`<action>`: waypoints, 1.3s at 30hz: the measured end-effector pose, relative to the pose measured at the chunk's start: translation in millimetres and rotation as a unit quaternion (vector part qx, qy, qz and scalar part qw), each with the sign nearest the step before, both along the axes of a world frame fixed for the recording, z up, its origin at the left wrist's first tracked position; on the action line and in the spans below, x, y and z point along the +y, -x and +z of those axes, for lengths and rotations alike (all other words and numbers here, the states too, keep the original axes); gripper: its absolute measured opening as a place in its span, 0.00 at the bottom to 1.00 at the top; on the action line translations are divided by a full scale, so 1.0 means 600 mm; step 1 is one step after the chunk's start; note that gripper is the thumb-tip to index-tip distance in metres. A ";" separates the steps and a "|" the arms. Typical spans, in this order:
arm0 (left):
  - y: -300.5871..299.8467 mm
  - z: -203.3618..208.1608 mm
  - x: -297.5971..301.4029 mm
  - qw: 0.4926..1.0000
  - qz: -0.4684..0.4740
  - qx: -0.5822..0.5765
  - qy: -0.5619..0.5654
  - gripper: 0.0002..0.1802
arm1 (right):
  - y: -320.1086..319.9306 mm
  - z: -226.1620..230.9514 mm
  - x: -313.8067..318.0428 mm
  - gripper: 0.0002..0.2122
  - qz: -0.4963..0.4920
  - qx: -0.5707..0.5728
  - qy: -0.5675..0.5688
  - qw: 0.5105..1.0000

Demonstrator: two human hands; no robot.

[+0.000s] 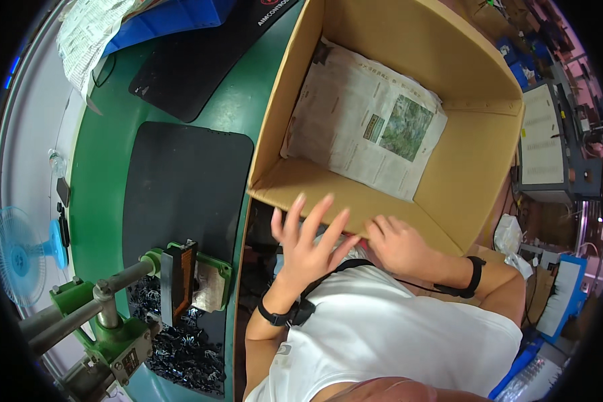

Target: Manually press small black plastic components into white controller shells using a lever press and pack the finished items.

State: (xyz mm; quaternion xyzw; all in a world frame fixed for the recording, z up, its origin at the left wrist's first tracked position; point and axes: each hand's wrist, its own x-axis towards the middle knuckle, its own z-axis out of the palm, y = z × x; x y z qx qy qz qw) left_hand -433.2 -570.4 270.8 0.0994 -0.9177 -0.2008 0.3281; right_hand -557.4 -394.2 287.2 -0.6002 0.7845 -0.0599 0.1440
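Carton [476, 167]: deep, brown and topless, it stands directly before the person, its left side alongside the right edge of the bench

Lining: a creased newspaper sheet [345, 134] covers much of the carton's bottom, a green photograph printed toward its right side

Left hand [308, 241]: fingers fanned wide, back of the hand toward the camera, with no object showing in its grasp; the fingertips overlap the carton's near wall in view, though contact cannot be told

Right hand [402, 248]: fingers bent at the carton's near rim, just beside the left thumb; how tightly they close, and on what, cannot be told

Wrists: each wears a dark band, the left one carrying a small black block [302, 313]

Clothing: a white T-shirt [409, 328] fills the area below the hands

Bench [94, 181]: green-topped, at left, bearing a near black mat [181, 181] and a far black mat [187, 80]

Machine [130, 345]: green with thick metal rods, beside a heap of shiny black pieces [187, 358]

Background: a blue bin [171, 27] at upper left, a light-blue fan [23, 254] beyond the bench
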 end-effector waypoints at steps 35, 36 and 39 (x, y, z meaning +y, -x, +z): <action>0.003 -0.034 0.002 0.995 -0.085 -0.046 -0.039 0.17 | 0.221 -0.301 -0.016 0.29 -0.056 0.041 -0.305 0.950; 0.002 -0.034 0.002 0.994 -0.088 -0.047 -0.039 0.17 | 0.221 -0.290 -0.022 0.24 -0.066 0.033 -0.282 0.957; 0.003 -0.033 0.001 0.994 -0.094 -0.051 -0.036 0.17 | 0.258 -0.280 -0.030 0.14 -0.108 0.059 -0.249 0.961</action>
